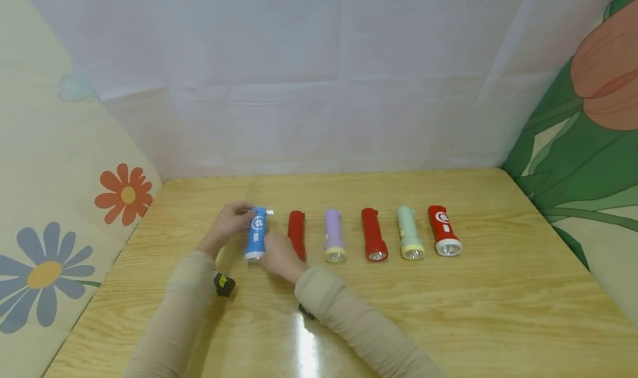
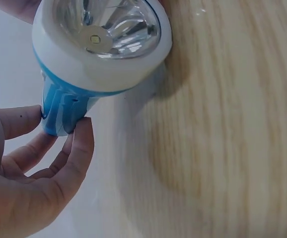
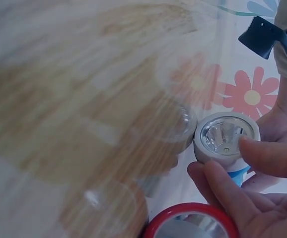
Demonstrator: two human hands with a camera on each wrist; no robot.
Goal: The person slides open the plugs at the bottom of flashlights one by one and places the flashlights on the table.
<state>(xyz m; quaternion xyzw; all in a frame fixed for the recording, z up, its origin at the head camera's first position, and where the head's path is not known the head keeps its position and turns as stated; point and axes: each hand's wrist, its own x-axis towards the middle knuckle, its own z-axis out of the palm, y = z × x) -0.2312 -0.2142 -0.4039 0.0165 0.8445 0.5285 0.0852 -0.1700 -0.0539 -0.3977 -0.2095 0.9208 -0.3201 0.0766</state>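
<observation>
A blue flashlight [image 1: 256, 235] with a white head rim and white printing lies at the left end of a row of flashlights. My left hand [image 1: 231, 223] pinches its narrow tail end between thumb and fingers, as the left wrist view shows with the blue body [image 2: 64, 106] and the white rim [image 2: 79, 74]. At the lens end, my right hand [image 1: 283, 257] holds the white head [image 3: 218, 157], thumb at the rim and fingers on the other side. Just right of this hand is a red flashlight [image 1: 296, 231], its lens end partly hidden in the head view.
Further right lie a lilac flashlight [image 1: 333, 231], a red one [image 1: 371, 231], a mint one [image 1: 408, 228] and a red one with a white rim [image 1: 442, 228]. All rest on the wooden table [image 1: 448, 311]. Flowered cloth [image 1: 45, 145] and a white cloth [image 1: 299, 90] surround it.
</observation>
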